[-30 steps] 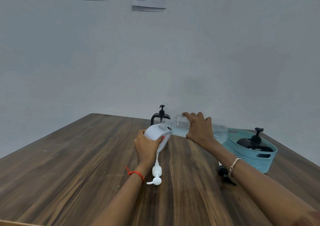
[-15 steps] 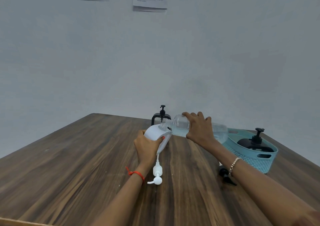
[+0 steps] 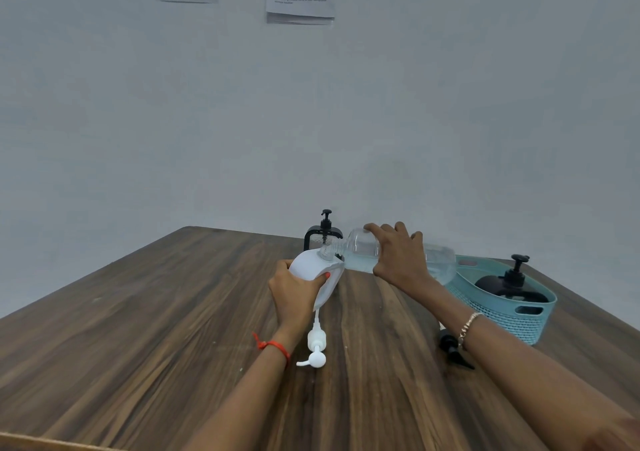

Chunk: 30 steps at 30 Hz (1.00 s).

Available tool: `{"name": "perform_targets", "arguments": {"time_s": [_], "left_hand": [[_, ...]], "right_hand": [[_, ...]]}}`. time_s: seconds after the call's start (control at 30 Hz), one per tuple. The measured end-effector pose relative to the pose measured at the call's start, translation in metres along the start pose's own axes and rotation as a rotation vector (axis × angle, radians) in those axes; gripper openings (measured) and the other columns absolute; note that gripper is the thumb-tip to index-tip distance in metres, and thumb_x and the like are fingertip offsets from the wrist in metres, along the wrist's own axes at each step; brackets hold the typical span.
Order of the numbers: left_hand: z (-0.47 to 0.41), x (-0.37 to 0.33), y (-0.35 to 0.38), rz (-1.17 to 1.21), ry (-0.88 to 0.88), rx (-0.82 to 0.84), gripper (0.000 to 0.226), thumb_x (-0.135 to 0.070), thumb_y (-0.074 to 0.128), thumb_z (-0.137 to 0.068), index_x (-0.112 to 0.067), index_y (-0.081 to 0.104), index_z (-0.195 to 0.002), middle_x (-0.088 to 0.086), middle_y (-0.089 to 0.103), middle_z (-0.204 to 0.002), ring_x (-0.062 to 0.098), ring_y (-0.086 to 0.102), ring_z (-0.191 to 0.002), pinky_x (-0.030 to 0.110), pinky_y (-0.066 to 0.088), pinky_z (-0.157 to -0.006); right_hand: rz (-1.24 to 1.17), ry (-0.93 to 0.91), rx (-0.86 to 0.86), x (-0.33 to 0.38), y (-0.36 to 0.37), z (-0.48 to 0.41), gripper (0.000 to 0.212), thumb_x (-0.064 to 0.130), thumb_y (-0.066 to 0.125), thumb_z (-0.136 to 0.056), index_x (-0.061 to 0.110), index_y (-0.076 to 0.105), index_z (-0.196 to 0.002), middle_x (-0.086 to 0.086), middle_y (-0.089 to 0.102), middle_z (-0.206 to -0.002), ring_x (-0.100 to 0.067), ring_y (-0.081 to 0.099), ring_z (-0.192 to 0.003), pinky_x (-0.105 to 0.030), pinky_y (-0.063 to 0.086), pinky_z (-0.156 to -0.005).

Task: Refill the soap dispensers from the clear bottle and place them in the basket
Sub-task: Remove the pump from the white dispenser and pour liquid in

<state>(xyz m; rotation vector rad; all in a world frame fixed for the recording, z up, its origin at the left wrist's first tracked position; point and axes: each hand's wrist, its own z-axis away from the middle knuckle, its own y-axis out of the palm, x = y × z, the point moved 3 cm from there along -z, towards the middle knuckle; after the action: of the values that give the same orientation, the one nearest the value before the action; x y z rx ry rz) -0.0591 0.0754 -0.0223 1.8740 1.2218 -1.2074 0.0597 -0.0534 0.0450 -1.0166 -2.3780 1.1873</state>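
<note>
head-worn view, facing forward-down, table (image 3: pixel 173 329) near

White dispenser (image 3: pixel 306 268), plain all over; clear bottle (image 3: pixel 360 251) showed pale liquid; the basket (image 3: pixel 516 322) came up teal with a lattice pattern, black dispenser (image 3: pixel 498 286) solid black, and the table (image 3: pixel 138 329) was dark brown, grain-streaked.

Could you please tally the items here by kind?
Soap dispensers: 3 (white plastic dispenser, black dispenser, clear black-framed dispenser)
Loose pump heads: 2 (white pump head, black pump head)
Clear plastic bottle: 1
Teal plastic basket: 1
Total: 7
</note>
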Motion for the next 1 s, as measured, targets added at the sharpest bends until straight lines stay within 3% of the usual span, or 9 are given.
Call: {"name": "perform_targets", "arguments": {"time_s": [0.27, 0.43, 0.57, 0.7, 1.0], "left_hand": [[0.0013, 0.0016, 0.0016, -0.007, -0.004, -0.005, 0.052, -0.022, 0.084, -0.064, -0.001, 0.057, -0.102, 0.003, 0.058, -0.095, 0.012, 0.050, -0.082, 0.009, 0.031, -0.054], [0.0022, 0.0008, 0.0019, -0.010, -0.023, -0.006, 0.053, -0.022, 0.084, -0.064, 0.000, 0.057, -0.103, 0.010, 0.062, -0.102, 0.013, 0.049, -0.083, 0.020, 0.036, -0.063], [0.0028, 0.0003, 0.0005, -0.004, -0.031, -0.001, 0.053, -0.022, 0.084, -0.064, 0.000, 0.057, -0.103, 0.009, 0.061, -0.101, 0.013, 0.049, -0.083, 0.019, 0.034, -0.058], [0.0037, 0.0007, -0.0005, -0.010, -0.041, 0.000, 0.054, -0.022, 0.084, -0.063, 0.000, 0.057, -0.104, 0.009, 0.061, -0.102, 0.013, 0.049, -0.084, 0.025, 0.037, -0.068], [0.0035, -0.0005, -0.0029, -0.005, -0.056, -0.009, 0.055, -0.022, 0.085, -0.062, 0.000, 0.057, -0.104, 0.011, 0.062, -0.105, 0.012, 0.048, -0.084, 0.024, 0.036, -0.068]], "right_hand": [[0.012, -0.004, 0.016, 0.0010, -0.0029, 0.0019, 0.064, 0.005, 0.054, -0.073, 0.024, 0.041, -0.133, 0.000, 0.059, -0.113, -0.023, 0.045, -0.108, -0.038, 0.033, -0.084], [0.012, -0.003, 0.022, 0.0019, -0.0058, 0.0024, 0.065, 0.005, 0.054, -0.073, 0.024, 0.040, -0.133, 0.000, 0.059, -0.115, -0.024, 0.045, -0.110, -0.039, 0.033, -0.086], [0.016, -0.006, 0.019, 0.0030, -0.0066, 0.0035, 0.065, 0.003, 0.053, -0.072, 0.023, 0.041, -0.132, 0.000, 0.059, -0.114, -0.024, 0.045, -0.109, -0.039, 0.033, -0.086], [0.018, -0.009, 0.028, 0.0048, -0.0075, 0.0034, 0.065, 0.003, 0.053, -0.073, 0.024, 0.041, -0.132, 0.000, 0.059, -0.113, -0.023, 0.045, -0.110, -0.039, 0.033, -0.086], [0.022, -0.012, 0.034, 0.0073, -0.0091, 0.0031, 0.065, 0.003, 0.052, -0.072, 0.025, 0.040, -0.132, 0.001, 0.058, -0.112, -0.023, 0.044, -0.109, -0.039, 0.033, -0.085]]}}
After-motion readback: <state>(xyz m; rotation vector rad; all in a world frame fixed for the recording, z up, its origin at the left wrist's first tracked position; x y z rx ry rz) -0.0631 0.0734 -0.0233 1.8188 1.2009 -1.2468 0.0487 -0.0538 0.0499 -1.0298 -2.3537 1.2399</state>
